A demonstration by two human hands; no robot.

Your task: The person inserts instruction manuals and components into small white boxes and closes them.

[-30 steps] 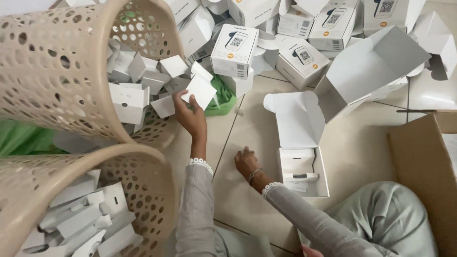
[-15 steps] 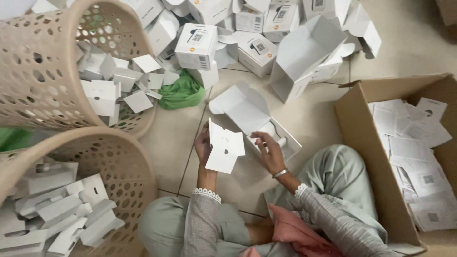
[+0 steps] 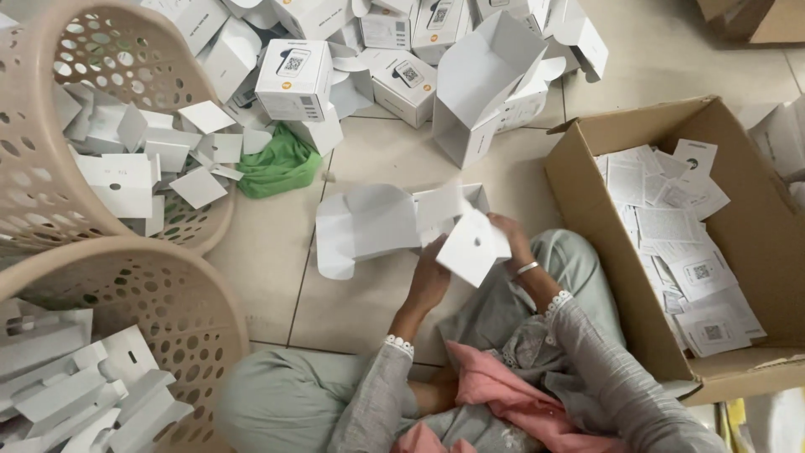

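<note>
Now the open white box point(image 3: 377, 222) is off the floor and up between both hands, above the lap; half a second back it sat on the tiles with the card held in front of it. View has shifted too: brown carton point(image 3: 755, 243) is fully in frame on the right.

Left hand point(image 3: 428, 281): fingers closed on the box's near edge, from below. Right hand point(image 3: 507, 239): mostly hidden behind the white insert card point(image 3: 471, 247), grip closed on that card and the box end, exact finger contact not visible.

Box long axis runs roughly left-right across the view, lid flap splayed out to the left, open side up toward the camera. Card is tilted, one corner pointing down, small hole near its middle.

Room: bare floor tiles point(image 3: 277, 260) directly under and left of the box, bounded by the two perforated beige baskets point(image 3: 33, 168) on the left, a green cloth point(image 3: 281, 168) and the pile of white boxes point(image 3: 402, 75) ahead. Carton wall is near the right wrist, paper leaflets point(image 3: 679, 243) inside it. Knees close off the near side.
</note>
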